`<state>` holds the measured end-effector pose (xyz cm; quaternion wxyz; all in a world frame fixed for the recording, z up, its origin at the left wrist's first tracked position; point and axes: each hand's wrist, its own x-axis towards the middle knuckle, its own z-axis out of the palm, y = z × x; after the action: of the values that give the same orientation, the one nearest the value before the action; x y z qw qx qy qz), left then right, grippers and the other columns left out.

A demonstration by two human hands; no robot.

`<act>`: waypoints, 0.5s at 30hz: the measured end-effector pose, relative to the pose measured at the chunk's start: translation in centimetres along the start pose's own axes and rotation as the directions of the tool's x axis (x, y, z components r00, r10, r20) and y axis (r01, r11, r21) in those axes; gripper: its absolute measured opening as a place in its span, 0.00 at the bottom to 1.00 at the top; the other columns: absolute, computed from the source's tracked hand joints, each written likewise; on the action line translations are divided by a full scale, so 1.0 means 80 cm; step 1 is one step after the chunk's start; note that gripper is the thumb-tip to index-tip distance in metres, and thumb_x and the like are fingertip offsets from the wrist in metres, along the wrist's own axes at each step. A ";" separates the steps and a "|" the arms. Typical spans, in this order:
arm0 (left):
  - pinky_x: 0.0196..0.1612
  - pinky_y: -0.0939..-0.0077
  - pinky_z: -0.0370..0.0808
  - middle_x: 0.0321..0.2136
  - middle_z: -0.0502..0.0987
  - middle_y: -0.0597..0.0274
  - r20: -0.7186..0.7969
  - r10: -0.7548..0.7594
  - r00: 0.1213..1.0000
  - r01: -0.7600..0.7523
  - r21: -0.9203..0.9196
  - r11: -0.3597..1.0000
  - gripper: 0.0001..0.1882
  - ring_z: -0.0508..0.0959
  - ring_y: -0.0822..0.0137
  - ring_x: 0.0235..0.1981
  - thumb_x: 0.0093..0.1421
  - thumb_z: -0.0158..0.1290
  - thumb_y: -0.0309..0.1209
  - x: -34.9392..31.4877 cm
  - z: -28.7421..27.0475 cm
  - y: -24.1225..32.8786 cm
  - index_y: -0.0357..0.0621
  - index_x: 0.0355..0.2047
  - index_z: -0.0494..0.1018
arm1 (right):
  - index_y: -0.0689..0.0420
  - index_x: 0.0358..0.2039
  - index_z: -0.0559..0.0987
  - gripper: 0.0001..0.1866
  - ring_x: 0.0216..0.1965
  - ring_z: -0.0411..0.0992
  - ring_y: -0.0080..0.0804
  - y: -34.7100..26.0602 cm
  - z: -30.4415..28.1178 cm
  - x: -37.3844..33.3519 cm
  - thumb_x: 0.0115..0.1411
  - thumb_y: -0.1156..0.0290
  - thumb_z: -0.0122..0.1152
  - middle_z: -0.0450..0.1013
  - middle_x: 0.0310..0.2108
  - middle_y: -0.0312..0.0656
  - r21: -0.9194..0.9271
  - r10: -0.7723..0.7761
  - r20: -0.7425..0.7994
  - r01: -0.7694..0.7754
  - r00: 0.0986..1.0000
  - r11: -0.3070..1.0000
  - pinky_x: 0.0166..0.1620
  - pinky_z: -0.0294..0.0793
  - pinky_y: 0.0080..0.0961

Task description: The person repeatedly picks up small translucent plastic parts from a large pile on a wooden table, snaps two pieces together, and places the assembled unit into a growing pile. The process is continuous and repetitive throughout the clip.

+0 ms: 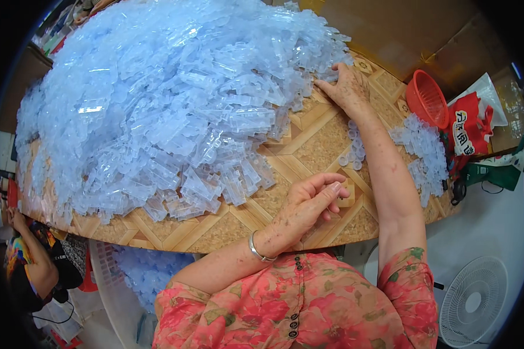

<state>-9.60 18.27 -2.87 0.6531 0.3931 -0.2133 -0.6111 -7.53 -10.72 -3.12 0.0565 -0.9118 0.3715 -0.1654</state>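
Note:
A large heap of clear, bluish plastic pieces (174, 110) covers much of the table, many of them flat and oblong with small rings. At the heap's right edge my right hand (349, 90) reaches out, thumb and forefinger apart around the outermost pieces; no firm grip shows. Nearer to me, my left hand (315, 202) hovers by the table's front edge, with a bangle on its wrist. Its fingers are curled and the thumb lies against them; whatever is inside, if anything, is hidden. A few small round clear pieces (353, 148) lie beside my right forearm.
Another small pile of clear pieces (422, 154) lies on the right of the patterned table (314, 136). Behind it stand a red plastic basket (428, 99) and a red bag (468, 125). Scissors (459, 191) sit at the edge. A fan (473, 301) stands lower right; another person's arm (38, 256) shows left.

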 end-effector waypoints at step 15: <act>0.43 0.82 0.74 0.53 0.74 0.62 -0.151 0.338 0.929 -0.309 0.184 0.933 0.26 0.73 0.78 0.42 0.70 0.53 0.32 0.002 0.002 -0.010 0.37 0.65 0.63 | 0.57 0.52 0.78 0.30 0.26 0.73 0.17 0.010 -0.119 -0.210 0.70 0.42 0.46 0.79 0.31 0.38 0.748 -0.158 0.664 -0.642 0.731 0.169 0.20 0.70 0.10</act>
<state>-10.20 18.12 -3.43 0.7287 0.4562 -0.2629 -0.4379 -22.58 0.60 1.25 0.7538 -0.5854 0.2957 -0.0413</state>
